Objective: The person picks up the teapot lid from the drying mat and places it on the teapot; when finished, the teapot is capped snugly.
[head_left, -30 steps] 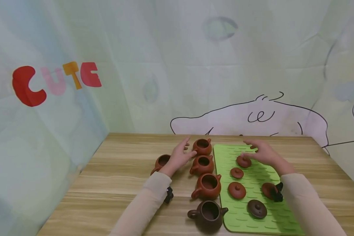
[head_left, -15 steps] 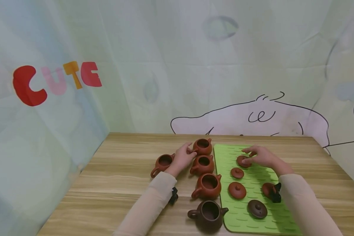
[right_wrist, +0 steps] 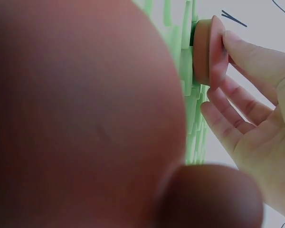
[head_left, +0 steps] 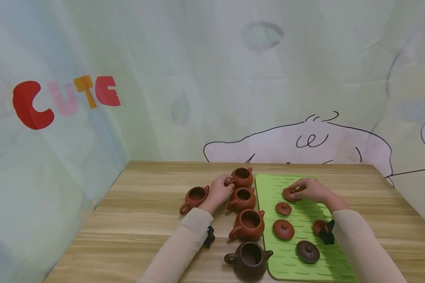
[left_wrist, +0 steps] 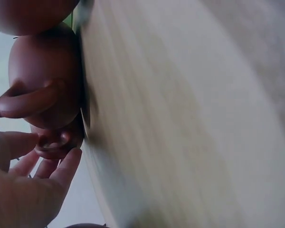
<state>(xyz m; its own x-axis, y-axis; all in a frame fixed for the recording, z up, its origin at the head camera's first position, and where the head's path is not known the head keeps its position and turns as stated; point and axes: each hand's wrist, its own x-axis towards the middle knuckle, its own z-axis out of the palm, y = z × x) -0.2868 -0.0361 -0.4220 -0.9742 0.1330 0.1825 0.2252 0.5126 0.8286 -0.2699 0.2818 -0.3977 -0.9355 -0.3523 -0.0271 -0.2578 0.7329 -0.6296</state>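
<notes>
Rearmost clay teapot (head_left: 242,177), reddish-brown, lidless, empty, stands toward the table's (head_left: 145,220) far edge. Left hand (head_left: 219,191) fingers curl at its handle. Right hand (head_left: 309,190) fingers pinch a round reddish lid (head_left: 289,193) on the green mat (head_left: 269,188), far end. Four more lids lie there.

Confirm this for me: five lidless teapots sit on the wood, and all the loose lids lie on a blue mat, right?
Not quite: the mat is green, not blue, as the head view shows. The five lidless teapots do sit on the wooden table, and the loose lids lie on that mat.
</notes>
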